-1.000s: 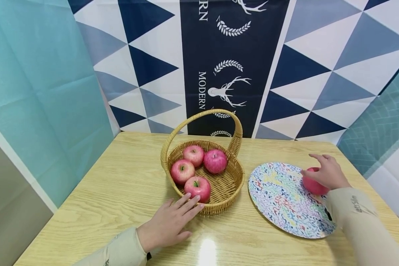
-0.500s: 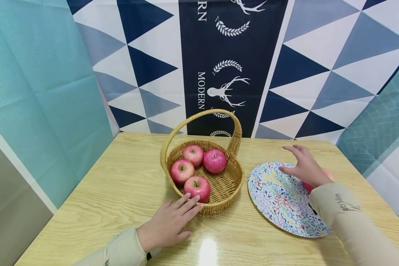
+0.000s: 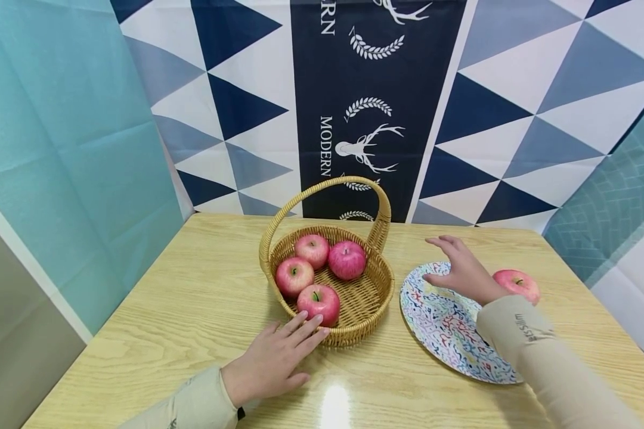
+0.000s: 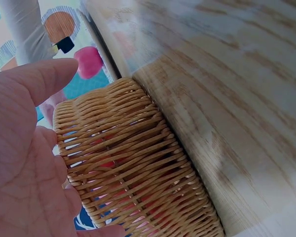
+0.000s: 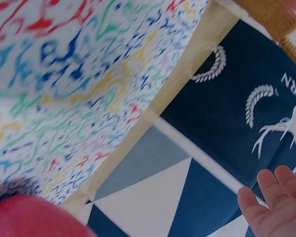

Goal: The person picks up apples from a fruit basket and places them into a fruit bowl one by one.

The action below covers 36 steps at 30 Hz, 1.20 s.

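Wicker basket [image 3: 354, 310] holds four apples; my left hand [image 3: 271, 360] lies flat on the table [image 3: 193, 310], straight fingers touching the basket's near wall. My right hand [image 3: 461, 271] hovers spread over the plate [image 3: 440, 325], holding nothing. One apple [image 3: 517, 283] sits on the plate's right edge.

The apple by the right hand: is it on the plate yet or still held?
On the plate. The apple sits on the patterned plate, and the right hand is open beside it, holding nothing.
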Available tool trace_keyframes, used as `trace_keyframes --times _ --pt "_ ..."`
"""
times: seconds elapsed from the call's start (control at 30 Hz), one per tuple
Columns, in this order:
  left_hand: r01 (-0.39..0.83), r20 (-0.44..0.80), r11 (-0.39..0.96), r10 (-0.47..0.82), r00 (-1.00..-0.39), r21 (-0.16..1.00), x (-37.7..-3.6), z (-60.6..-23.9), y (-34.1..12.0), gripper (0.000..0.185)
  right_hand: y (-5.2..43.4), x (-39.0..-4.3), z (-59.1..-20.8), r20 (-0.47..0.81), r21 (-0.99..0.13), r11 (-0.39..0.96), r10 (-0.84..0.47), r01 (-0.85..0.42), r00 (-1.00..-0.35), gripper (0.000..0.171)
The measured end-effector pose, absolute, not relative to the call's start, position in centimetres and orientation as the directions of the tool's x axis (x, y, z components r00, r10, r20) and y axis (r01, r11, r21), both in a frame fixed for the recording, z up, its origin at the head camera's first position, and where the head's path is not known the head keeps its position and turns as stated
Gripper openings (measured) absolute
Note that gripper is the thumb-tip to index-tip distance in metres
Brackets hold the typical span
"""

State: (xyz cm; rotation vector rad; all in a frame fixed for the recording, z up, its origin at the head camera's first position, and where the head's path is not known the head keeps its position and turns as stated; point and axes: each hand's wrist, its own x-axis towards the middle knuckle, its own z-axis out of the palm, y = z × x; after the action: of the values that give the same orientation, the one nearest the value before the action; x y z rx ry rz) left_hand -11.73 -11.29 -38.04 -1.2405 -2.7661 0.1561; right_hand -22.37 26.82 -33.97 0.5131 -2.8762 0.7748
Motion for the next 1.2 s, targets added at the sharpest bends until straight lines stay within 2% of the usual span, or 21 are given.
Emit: trace_keyframes --times 0.3,0.83,1.03,1.2 --pt "0.736 0.055 0.664 0.746 -0.664 -0.133 -11.7 -38.0 -11.4 0.073 24.7 -23.0 -34.6 0.189 -0.459 0.799 -0.339 -0.388 -0.922 0.075" --pt "0.750 0.061 0.651 0.758 -0.649 -0.118 -11.9 -38.2 -11.4 0.073 21.9 -23.4 -35.7 0.328 -0.489 0.712 -0.385 -0.504 -0.863 0.062" --pt "0.748 0.064 0.654 0.756 -0.652 -0.112 -11.9 -38.2 -11.4 0.073 20.0 -22.9 -35.5 0.352 -0.480 0.639 -0.487 -0.601 -0.799 0.060" --pt "0.744 0.062 0.661 0.750 -0.658 -0.101 -11.8 -38.3 -11.3 0.072 18.4 -22.2 -35.5 0.315 -0.539 0.574 -0.542 -0.616 -0.780 0.053"
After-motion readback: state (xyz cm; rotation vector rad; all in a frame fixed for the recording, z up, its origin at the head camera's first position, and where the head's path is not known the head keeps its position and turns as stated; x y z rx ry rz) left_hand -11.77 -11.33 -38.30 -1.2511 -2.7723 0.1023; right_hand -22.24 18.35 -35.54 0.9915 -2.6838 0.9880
